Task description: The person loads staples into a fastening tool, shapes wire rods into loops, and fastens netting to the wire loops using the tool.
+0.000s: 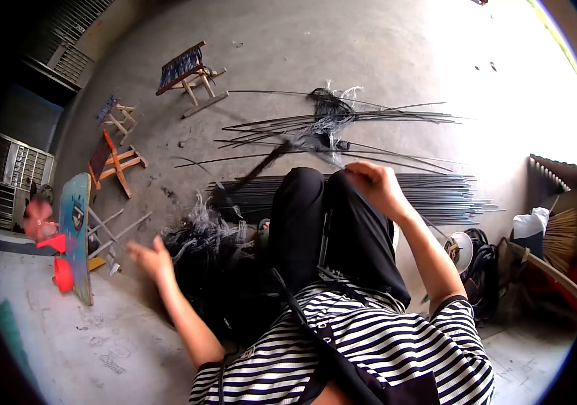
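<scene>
My right hand [375,187] is closed in a pinch above my right knee. A thin dark rod appears to run through its fingers, slanting from upper left to lower right; its ends are hard to make out. My left hand [151,260] is out to the left, fingers stretched and slightly blurred, with nothing visible in it. Beside it lies a heap of black and grey stringy strands [211,236]. A dark blurred strip [265,162] hangs in front of my knees. Beyond them, a bundle of long dark rods [430,196] lies on the floor.
Loose rods [268,125] and a tangle of pale and black strands [332,115] lie farther off. Folding stools [184,71] stand at upper left, near a blue board [76,229] and a red fan [40,219]. At right are a white bowl-like object [462,251] and a broom [560,236].
</scene>
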The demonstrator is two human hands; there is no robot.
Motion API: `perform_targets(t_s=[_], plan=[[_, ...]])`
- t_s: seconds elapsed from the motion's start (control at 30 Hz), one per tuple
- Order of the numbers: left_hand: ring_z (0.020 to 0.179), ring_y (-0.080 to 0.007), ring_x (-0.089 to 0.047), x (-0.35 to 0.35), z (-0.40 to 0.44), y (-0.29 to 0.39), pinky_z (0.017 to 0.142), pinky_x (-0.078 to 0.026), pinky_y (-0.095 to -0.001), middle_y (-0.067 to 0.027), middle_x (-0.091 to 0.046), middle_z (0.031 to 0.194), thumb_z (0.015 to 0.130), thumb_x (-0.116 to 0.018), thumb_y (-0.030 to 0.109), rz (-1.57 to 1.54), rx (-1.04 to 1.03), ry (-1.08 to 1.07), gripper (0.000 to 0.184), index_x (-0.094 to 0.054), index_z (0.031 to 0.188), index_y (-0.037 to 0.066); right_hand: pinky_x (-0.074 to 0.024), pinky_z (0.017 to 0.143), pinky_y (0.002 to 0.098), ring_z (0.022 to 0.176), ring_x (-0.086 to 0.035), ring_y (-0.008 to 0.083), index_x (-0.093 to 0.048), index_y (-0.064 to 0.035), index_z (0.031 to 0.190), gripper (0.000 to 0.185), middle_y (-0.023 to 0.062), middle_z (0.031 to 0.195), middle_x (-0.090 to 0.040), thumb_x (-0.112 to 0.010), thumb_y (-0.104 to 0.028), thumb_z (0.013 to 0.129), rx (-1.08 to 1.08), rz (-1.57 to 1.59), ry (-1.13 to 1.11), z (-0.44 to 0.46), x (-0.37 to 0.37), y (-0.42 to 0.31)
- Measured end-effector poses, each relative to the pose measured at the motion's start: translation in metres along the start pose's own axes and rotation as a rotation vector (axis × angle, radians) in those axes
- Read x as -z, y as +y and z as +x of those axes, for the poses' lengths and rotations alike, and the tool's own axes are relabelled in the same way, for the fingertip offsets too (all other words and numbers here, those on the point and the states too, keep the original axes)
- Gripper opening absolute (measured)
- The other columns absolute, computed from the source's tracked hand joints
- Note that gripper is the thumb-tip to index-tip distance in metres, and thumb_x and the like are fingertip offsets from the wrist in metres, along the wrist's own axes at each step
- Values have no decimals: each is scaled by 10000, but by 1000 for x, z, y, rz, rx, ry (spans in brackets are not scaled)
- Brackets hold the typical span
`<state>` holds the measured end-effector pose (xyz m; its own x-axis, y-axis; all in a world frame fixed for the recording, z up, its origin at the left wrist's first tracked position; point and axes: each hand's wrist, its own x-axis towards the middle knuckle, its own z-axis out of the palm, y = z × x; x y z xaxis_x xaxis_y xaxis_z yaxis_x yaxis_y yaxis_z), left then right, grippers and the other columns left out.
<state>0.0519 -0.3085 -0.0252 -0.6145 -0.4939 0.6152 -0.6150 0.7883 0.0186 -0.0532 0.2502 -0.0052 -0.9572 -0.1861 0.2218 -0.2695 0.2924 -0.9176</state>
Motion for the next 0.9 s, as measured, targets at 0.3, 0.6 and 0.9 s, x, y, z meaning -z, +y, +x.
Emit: perform_targets(t_s=[0.3, 0.6, 0.9], plan=[[749, -167, -472, 69, -30, 184, 721, -456, -326, -24, -493, 795, 991, -522, 179, -2390, 440, -676, 188, -586, 1079, 26, -504, 708, 378, 845, -619, 292, -689, -72, 940, 169, 114, 907, -639, -692, -196, 825, 317, -669, 140, -72, -17, -52], [703, -159, -488, 46, -76, 132, 655, -454, -320, -34, -537, 772, 994, -529, 213, -2228, 495, -596, 142, -577, 1011, 80, -484, 833, 374, 924, -621, 246, -501, -74, 1172, 410, 174, 1093, -650, -475, -442, 993, -388, 1158, 501, -121, 69, 97], [786, -238, -621, -59, -34, 58, 740, -537, -371, -122, -643, 864, 987, -487, 122, -2350, 807, -575, 185, -615, 962, -9, -325, 495, 234, 555, -370, 87, -410, -139, 1375, 367, 36, 779, -505, -439, -88, 1013, -39, 903, 1158, -57, 228, 102]])
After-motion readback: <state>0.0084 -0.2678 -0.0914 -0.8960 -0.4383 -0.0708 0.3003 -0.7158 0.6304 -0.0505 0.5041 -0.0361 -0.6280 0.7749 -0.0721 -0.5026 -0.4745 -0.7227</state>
